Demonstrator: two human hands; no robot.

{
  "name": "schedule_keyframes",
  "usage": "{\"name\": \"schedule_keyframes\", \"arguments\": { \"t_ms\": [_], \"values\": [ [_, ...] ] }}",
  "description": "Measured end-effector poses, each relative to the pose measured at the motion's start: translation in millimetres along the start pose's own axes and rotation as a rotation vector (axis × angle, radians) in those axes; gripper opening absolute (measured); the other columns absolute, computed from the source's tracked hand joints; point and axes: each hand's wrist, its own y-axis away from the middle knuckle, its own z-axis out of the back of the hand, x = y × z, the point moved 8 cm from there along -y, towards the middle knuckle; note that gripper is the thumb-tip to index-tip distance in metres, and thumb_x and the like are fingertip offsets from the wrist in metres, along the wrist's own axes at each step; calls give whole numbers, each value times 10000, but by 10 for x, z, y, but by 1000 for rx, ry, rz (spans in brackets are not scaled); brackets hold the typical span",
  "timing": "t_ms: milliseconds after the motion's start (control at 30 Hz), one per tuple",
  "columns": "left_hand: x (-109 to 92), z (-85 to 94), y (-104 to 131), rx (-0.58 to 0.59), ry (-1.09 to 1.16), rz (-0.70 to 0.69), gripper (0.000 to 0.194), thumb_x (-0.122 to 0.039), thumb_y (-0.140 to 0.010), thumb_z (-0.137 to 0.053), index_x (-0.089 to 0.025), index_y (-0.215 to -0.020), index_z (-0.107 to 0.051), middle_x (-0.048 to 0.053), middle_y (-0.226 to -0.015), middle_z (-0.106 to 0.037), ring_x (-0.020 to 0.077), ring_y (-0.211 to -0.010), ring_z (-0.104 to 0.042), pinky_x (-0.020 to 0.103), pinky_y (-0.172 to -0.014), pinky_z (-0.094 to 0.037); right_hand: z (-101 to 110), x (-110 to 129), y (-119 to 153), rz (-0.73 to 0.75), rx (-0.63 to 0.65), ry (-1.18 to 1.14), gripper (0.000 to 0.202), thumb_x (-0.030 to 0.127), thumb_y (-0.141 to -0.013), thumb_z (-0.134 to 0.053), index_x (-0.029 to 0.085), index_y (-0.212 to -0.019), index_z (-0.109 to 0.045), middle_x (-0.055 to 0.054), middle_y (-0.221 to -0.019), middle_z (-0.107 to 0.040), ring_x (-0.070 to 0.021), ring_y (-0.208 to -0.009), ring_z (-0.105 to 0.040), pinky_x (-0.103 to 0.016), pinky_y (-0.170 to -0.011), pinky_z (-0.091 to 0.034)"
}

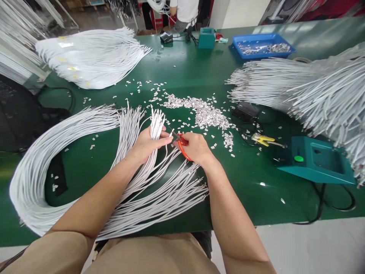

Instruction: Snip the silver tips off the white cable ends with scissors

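Observation:
My left hand (146,144) is closed around a bunch of white cables (156,123), their ends standing up above the fingers. Its thumb reaches right, beside the end of a single cable. In my right hand (196,146) is a pair of scissors with orange handles (184,150), the blades pointing left toward that cable end. Whether the blades touch the cable I cannot tell. More loose white cables (159,207) fan out below both hands. A long curved bundle of white cables (31,171) lies to the left. Small whitish pieces (205,112) are heaped just beyond my hands.
Cable bundles lie at the back left (91,57) and right (322,80). A blue tray (265,55) holds small pieces. Yellow-handled pliers (264,140) lie near a teal device (316,158) with a green button. Another teal box (207,38) and a person (186,11) are at the back.

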Motion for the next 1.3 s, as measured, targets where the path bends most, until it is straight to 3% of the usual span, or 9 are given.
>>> {"name": "schedule_keyframes", "arguments": {
  "t_ms": [267, 467, 767, 833, 933, 1067, 1300],
  "values": [
    [-20, 32, -28, -23, -57, -84, 402, -331, -567, -856, -163, -871, -654, 62, -923, -715, 211, -885, -669, 327, -776, -529, 13, 20, 3, 11, 8, 163, 283, 367, -868, -585, 183, -653, -595, -22, -736, -622, -119, -623, -484, -255, -554, -287],
    [15, 12, -24, 15, 19, -54, 489, -301, -580, -854, -174, -987, -615, 19, -805, -703, 159, -733, -653, 279, -654, -511, 17, 40, 12, 10, 12, 125, 289, 394, -874, -594, 179, -684, -627, -21, -742, -619, -112, -621, -483, -255, -562, -294],
    [-20, -10, 12, 43, 18, -68, 434, -326, -653, -803, -167, -999, -595, 55, -823, -733, 182, -754, -678, 251, -568, -458, 2, -33, -9, 16, -30, 7, 322, 436, -826, -628, 194, -616, -596, -19, -670, -572, -130, -611, -464, -281, -571, -284],
    [-18, 3, 3, 32, 7, -83, 453, -341, -637, -817, -167, -993, -598, 48, -812, -728, 194, -778, -685, 264, -604, -472, 53, -63, -12, -1, -71, -96, 299, 417, -797, -644, 187, -612, -597, -13, -668, -583, -127, -611, -468, -278, -576, -305],
    [-23, 17, -4, 12, -55, -127, 450, -355, -618, -830, -171, -968, -615, 36, -820, -724, 216, -839, -692, 318, -746, -500, 146, -79, -1, -29, -156, -432, 200, 363, -771, -650, 175, -707, -675, -9, -715, -642, -125, -647, -518, -274, -624, -377],
    [-44, 33, 14, -34, -172, -164, 422, -363, -605, -836, -179, -932, -642, 31, -849, -729, 218, -846, -677, 375, -882, -482, 135, -16, 14, -40, -162, -826, 188, 337, -729, -690, 183, -819, -745, -10, -785, -699, -134, -726, -588, -291, -734, -445],
    [-138, -6, 70, -36, -255, -202, 411, -362, -637, -814, -189, -953, -615, 20, -838, -724, 204, -835, -671, 374, -886, -493, -5, -42, -6, -126, -147, -1013, 152, 310, -659, -719, 184, -741, -730, -1, -748, -676, -133, -722, -583, -300, -744, -453]
  ]
}}
